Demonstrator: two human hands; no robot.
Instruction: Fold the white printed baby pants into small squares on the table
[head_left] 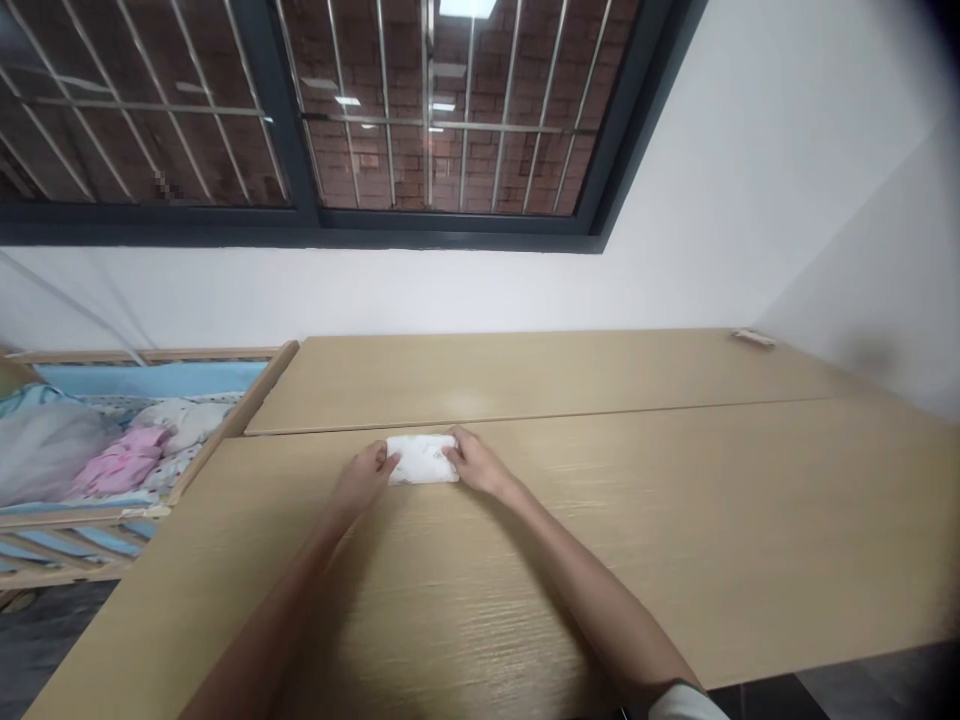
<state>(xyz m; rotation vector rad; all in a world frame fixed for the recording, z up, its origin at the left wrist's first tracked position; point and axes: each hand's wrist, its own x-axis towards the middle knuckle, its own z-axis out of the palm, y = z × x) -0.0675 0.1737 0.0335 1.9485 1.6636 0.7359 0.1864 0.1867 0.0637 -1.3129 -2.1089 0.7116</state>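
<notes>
A small white folded piece (422,459) with a faint print, cloth-like in look, is held just over the wooden tabletop (637,520). I cannot tell whether it is a cloth or a folded diaper. My left hand (369,472) pinches its left edge, thumb on the face towards me. At the opposite edge my right hand (474,462) grips it the same way, fingers behind and thumb in front. The fingertips behind the piece are hidden.
A seam crosses the wide tabletop. On the left stands a wooden crib (75,517) with pink clothing (126,460) and other bedding inside. A small flat object (753,339) lies at the far right corner. Behind is a white wall (450,290) below a barred window (450,228).
</notes>
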